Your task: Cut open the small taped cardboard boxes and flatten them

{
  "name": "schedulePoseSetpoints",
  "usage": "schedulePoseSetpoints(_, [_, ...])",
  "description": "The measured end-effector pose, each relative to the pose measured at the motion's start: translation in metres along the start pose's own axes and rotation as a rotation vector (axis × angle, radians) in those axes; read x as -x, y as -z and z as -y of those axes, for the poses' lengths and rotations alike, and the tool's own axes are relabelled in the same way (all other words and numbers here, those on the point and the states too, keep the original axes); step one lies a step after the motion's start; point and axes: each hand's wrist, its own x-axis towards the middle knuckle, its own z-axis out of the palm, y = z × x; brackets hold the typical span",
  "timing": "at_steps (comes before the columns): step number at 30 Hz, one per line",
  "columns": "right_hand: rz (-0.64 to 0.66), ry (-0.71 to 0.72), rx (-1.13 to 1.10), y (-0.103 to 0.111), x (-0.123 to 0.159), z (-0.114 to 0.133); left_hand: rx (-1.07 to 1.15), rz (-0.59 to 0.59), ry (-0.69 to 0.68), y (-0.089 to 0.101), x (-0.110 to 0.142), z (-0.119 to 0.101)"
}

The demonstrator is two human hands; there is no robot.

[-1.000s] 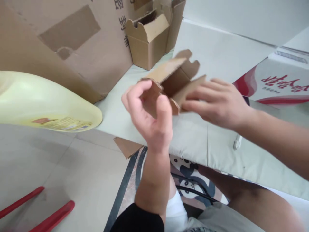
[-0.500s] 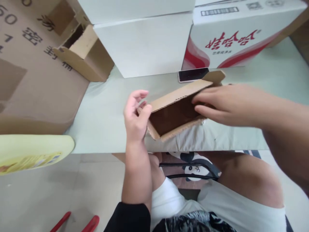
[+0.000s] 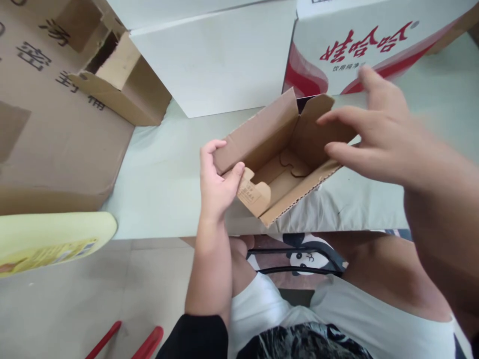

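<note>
A small brown corrugated cardboard box (image 3: 282, 164) is held above the near edge of the pale green table (image 3: 160, 179), its open top facing me and its interlocked bottom flaps visible inside. My left hand (image 3: 216, 182) grips the box's left end, thumb on an end flap and fingers curled over the rim. My right hand (image 3: 377, 132) presses its fingertips against the right end flap, fingers extended and slightly apart.
A finished small cardboard box (image 3: 123, 82) lies at the back left against a large brown carton (image 3: 48, 124). A white box (image 3: 224, 60) and a red-and-white printed carton (image 3: 366, 45) stand behind. A yellow container (image 3: 48, 242) is at left; red bars (image 3: 127, 344) lie on the floor.
The box has been turned so that its open top faces me and its walls stand squared up. My right hand has shifted from inside the box to the right end flap.
</note>
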Motion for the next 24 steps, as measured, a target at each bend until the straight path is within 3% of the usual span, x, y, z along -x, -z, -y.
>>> schedulePoseSetpoints(3, [0.041,-0.164,-0.110,-0.001,0.017,-0.002,-0.066,0.046,-0.060,-0.004,0.000,0.003])
schedulePoseSetpoints(5, [0.026,-0.102,-0.260,-0.007,0.028,-0.005,-0.058,0.001,-0.074,-0.009,0.002,0.002])
schedulePoseSetpoints(9, [-0.183,0.106,-0.632,-0.032,0.049,-0.021,0.107,-0.158,-0.028,-0.019,0.007,-0.001])
schedulePoseSetpoints(15, [-0.246,0.213,-0.872,-0.058,0.055,-0.043,0.236,-0.207,-0.003,-0.022,0.006,0.013])
schedulePoseSetpoints(19, [-0.342,0.041,-0.922,-0.073,0.048,-0.046,0.358,-0.257,0.027,-0.026,0.003,0.011])
schedulePoseSetpoints(21, [-0.381,-0.088,-0.875,-0.082,0.047,-0.047,0.432,-0.181,0.046,-0.029,0.003,0.004])
schedulePoseSetpoints(24, [-0.374,-0.144,-0.774,-0.095,0.047,-0.052,0.377,-0.075,0.030,-0.032,0.003,-0.007])
